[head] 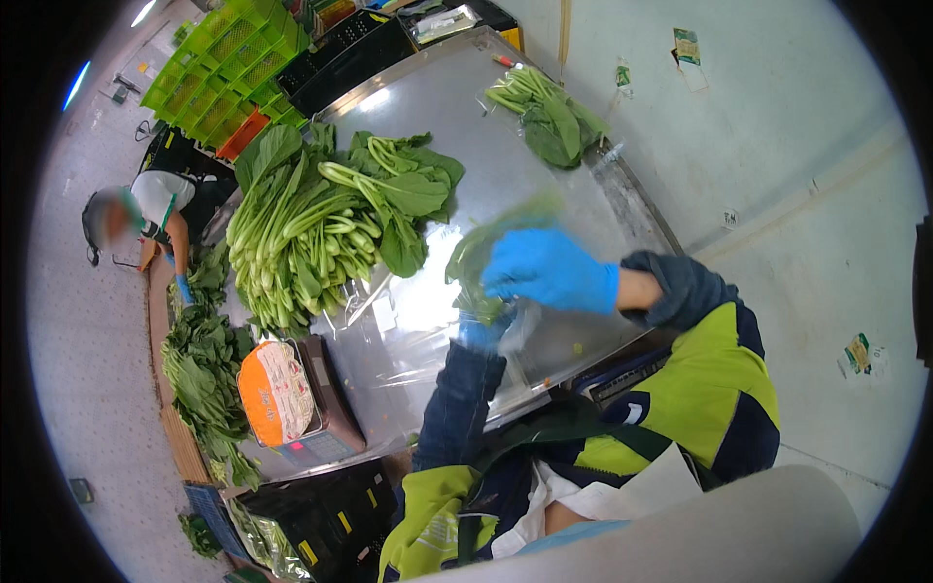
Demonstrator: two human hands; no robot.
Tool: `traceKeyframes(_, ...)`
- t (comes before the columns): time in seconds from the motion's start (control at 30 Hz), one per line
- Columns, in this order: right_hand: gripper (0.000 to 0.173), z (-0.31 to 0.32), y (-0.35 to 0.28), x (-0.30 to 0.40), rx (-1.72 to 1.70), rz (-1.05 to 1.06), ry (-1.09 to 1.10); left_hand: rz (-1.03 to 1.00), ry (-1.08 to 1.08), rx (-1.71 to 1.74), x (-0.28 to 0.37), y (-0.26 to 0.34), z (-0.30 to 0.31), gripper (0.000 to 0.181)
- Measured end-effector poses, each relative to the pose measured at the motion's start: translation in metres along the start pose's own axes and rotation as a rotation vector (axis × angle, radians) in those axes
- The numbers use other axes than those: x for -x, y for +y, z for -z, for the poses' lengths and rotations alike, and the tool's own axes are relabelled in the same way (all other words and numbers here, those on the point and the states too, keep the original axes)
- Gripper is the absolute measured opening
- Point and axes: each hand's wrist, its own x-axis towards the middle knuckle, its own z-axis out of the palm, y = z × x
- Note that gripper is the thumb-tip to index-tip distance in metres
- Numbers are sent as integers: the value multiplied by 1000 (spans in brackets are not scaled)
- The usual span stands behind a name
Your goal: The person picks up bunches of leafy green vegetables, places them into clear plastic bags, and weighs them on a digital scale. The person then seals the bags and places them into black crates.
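Observation:
A motion-blurred bunch of leafy greens is between my two blue-gloved hands, above the metal table. My right hand curls over its side, fingers closed on it. Lower down, my left hand grips a clear plastic bag around the lower end of the bunch; blur and the bag partly hide those fingers. A large pile of loose greens, pale stems towards me, lies to the left. Another bunch in clear plastic rests at the table's far right.
A scale with an orange-and-white packet on its top stands at the left front. Clear plastic sheets lie on the tabletop. Green crates and black crates are stacked behind. A co-worker bends over more greens at left.

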Motion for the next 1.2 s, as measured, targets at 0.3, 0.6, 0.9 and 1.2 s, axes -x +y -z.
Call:
traceKeyframes(0.3, 16, -99, -94, 158, -571, -801, 267, 108, 177, -516, 146, 25, 55, 34)
traceKeyframes(0.6, 61, -204, -61, 287, -693, -1353, 664, 158, 600, -902, 285, 15, 103, 33)
traceKeyframes(0.9, 34, -218, -39, 281, -495, -1359, 322, -663, 141, -1871, 242, -29, 26, 34)
traceKeyframes(1.2, 35, -215, -27, 217, -109, -1038, 405, 202, 360, -1018, 89, 57, 138, 40)
